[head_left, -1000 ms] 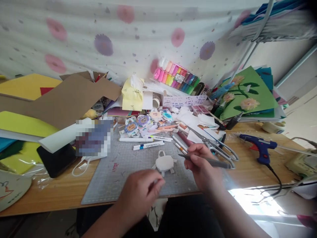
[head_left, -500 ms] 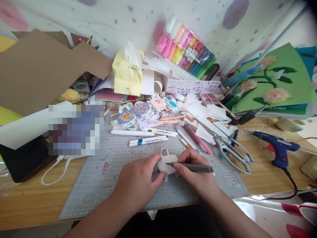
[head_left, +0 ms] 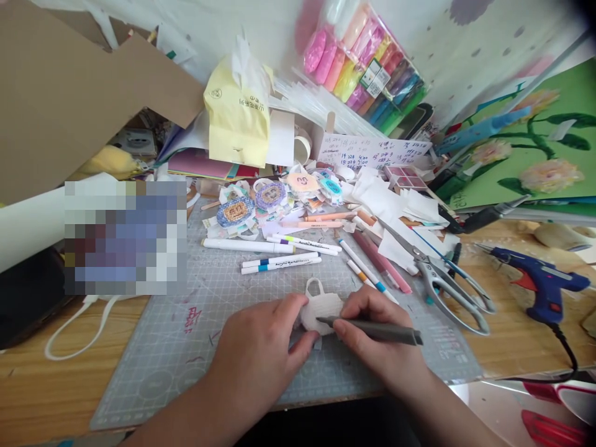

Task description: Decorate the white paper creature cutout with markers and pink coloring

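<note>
A small white bag-shaped cutout [head_left: 321, 308] with a loop handle at its top lies over the grey cutting mat [head_left: 172, 347]. My left hand [head_left: 265, 341] grips its left edge between thumb and fingers. In my right hand [head_left: 379, 329] is a dark grey marker [head_left: 395, 331], its tip on or just above the white surface. The right hand's fingers also lie close to the cutout's right edge. Behind the hands lie white acrylic markers [head_left: 282, 262] and several decorated bag-shaped pieces, among them a blue one [head_left: 235, 211] and a purple one [head_left: 270, 194].
Silver scissors [head_left: 447, 285] and a blue glue gun [head_left: 540, 282] lie to the right. At the back are a yellow tissue pack [head_left: 237, 118], a bag of coloured clay [head_left: 367, 68] and brown cardboard [head_left: 69, 81]. A white cable [head_left: 79, 354] loops on the left.
The camera view has shifted and come a little closer. Both hands keep their hold, and the marker tip stays at the cutout's middle.
</note>
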